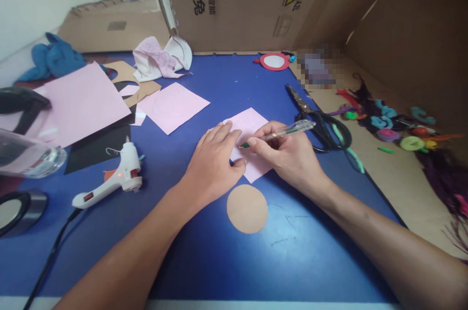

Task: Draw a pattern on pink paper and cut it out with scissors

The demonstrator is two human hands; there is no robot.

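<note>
Pen [281,133]: slim, clear barrel, green at the writing end, green insert visible inside. It is pinched between thumb and fingers of the right hand [290,156], low over the middle of the blue mat [219,256]. Long axis runs nearly left to right, with the tip pointing left and slightly toward the person, resting on or just above the small pink sheet [252,122]. The back end rises to the right, toward the scissors [323,127].

Small pink sheet: roughly square, set cornerwise, flat on the mat. The left hand [214,161] lies on its left part, fingers spread out flat, gripping nothing.

Tan paper disc [247,208]: just in front of the sheet, between the two forearms, apart from both hands.

Scissors: black-handled, closed, just right of the pen's back end at the mat's edge.

Second pink square [173,105]: behind the left hand. Large pink sheet [82,103] over a black sheet [97,149], far left.

Glue gun [117,178]: white, propped on its stand left of the left forearm, cord trailing forward.

Feathers and coloured trimmings [398,129]: on cardboard, far right. Cardboard box [256,3]: along the back.
</note>
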